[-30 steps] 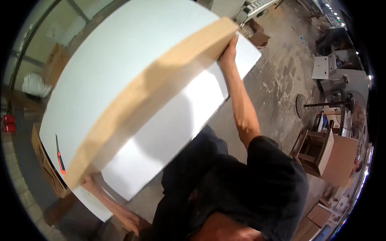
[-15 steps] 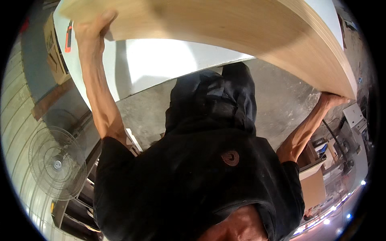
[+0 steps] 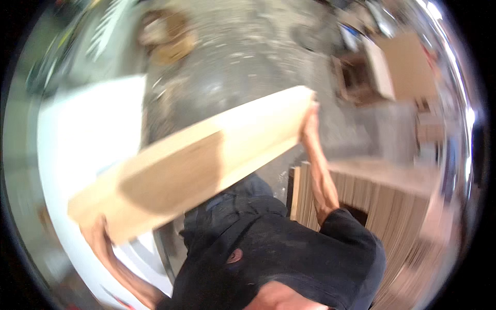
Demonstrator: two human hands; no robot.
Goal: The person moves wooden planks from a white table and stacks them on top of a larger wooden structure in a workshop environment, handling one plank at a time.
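I hold a long, thick bundle of light wood-grain boards (image 3: pixel 248 142) in front of my body, slanting from lower left up to the right. My left hand (image 3: pixel 95 232) is closed on its near left end, with the fingers partly hidden by the wood. At the far right end my right hand (image 3: pixel 310 121) grips the short edge. A dark shadow falls across the broad face. The bundle's left part hangs over a white tabletop (image 3: pixel 93 124), and its right part is above the concrete floor. Motion blur softens the picture.
On my right, beside my elbow, stands a large stack of wood-grain panels (image 3: pixel 387 206). Further off at the right are a brown cardboard sheet (image 3: pixel 408 64) and an open wooden box (image 3: pixel 356 77). A blurred round brown object (image 3: pixel 168 36) lies on the floor (image 3: pixel 232 67) ahead.
My body has turned to the right, carrying the boards off to that side. The white table now lies on my left, and the panel stack has come into view.
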